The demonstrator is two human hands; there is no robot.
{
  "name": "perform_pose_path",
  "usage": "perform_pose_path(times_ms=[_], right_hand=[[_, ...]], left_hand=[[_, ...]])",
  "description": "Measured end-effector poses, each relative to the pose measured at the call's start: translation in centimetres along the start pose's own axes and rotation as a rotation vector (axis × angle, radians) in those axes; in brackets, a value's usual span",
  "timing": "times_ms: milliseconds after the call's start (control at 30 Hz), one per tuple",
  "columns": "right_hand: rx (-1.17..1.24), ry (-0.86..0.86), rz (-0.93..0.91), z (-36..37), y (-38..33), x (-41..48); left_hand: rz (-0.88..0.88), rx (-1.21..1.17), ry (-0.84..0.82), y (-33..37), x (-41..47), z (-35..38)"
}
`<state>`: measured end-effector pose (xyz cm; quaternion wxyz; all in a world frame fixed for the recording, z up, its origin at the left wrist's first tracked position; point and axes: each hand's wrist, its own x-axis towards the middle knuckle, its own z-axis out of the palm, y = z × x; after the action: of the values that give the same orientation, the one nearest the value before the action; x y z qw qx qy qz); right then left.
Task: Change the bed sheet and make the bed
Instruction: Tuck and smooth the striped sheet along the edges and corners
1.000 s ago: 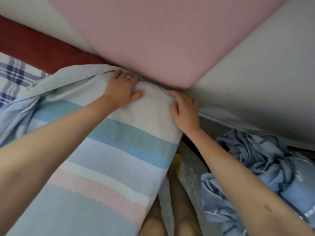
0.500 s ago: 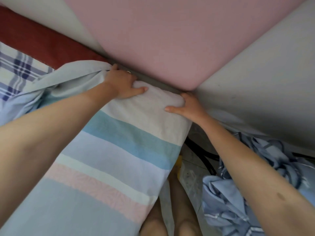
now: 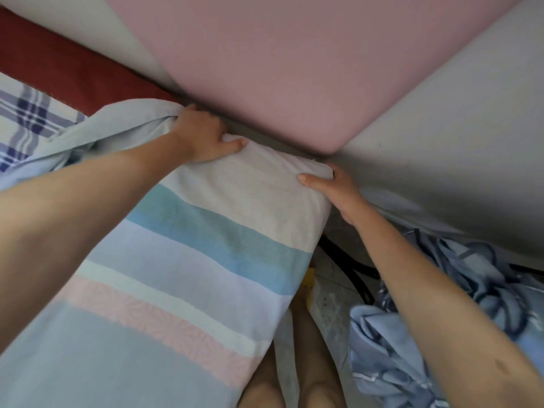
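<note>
Tucking step: left hand [image 3: 203, 136] grips striped sheet [image 3: 206, 245] at 11 o'clock, right hand [image 3: 334, 189] pinches corner at 1; next prob. pull tight, tuck under.

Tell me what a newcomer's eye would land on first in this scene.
Two bare arms reach to the middle, where the left hand and right hand each hold the corner of the pastel-striped fabric sheet drawn over the mattress end. Above them a large pink padded panel fills the top, and a crumpled blue cloth heap lies at lower right, beside the bed.
</note>
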<state>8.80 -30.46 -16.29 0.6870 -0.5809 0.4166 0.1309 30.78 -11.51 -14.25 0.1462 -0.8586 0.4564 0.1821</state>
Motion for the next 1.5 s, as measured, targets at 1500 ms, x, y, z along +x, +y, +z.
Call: perform_pose_path(times_ms=[1500], right_hand=[[-1.681, -0.191, -1.189, 20.5, -0.7, -4.1]], left_hand=[[-0.674, -0.745, 0.566, -4.3, -17.6, 3.4]])
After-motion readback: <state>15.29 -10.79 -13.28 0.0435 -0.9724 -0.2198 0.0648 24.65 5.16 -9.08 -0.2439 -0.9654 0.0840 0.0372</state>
